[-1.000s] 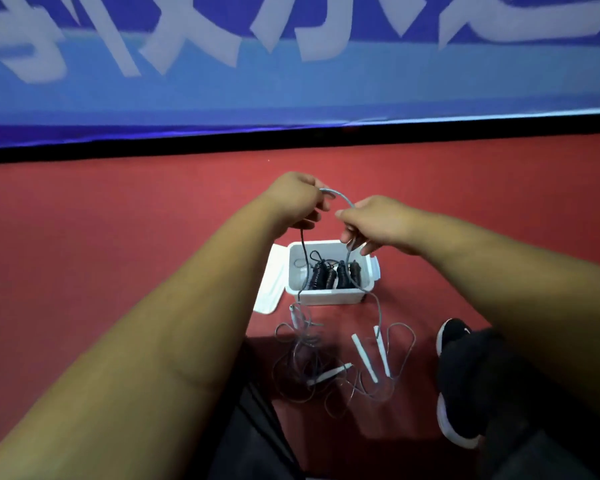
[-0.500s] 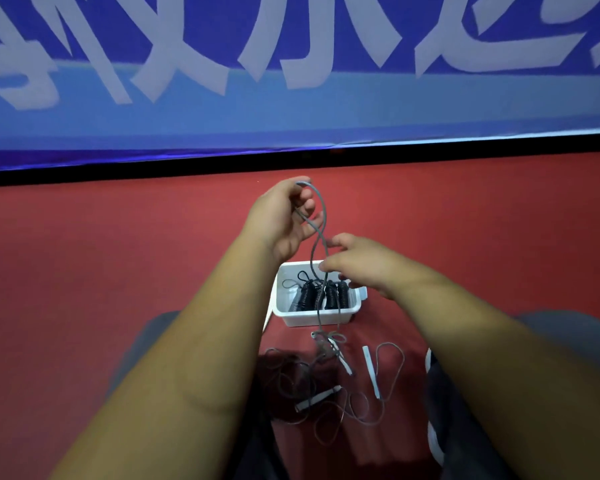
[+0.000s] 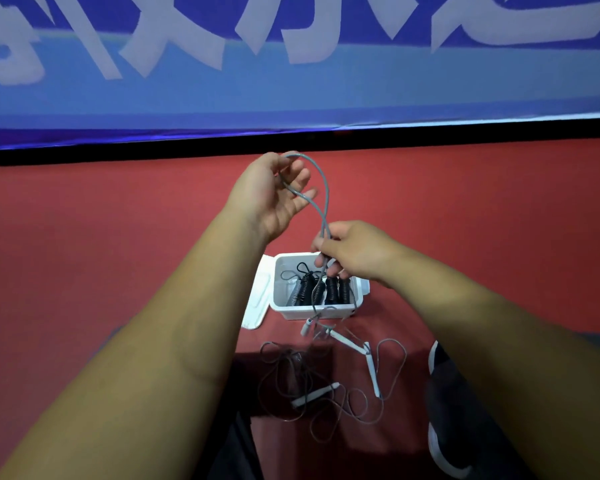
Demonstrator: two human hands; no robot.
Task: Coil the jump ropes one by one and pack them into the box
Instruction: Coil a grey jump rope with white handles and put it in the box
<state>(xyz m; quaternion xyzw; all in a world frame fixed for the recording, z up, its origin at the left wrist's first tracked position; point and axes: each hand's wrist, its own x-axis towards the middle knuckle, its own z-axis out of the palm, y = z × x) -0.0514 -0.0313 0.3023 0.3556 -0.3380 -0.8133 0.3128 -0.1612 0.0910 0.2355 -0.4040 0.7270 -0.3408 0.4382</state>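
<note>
Banner lettering point(image 3: 194, 46) cut by top edge, shoe point(image 3: 440, 455) half-hidden behind right forearm point(image 3: 482, 323) — boxed coils point(image 3: 333, 291) too small to count

one box point(image 3: 312, 311), one lid point(image 3: 257, 301), four handles point(image 3: 313, 398)
</note>
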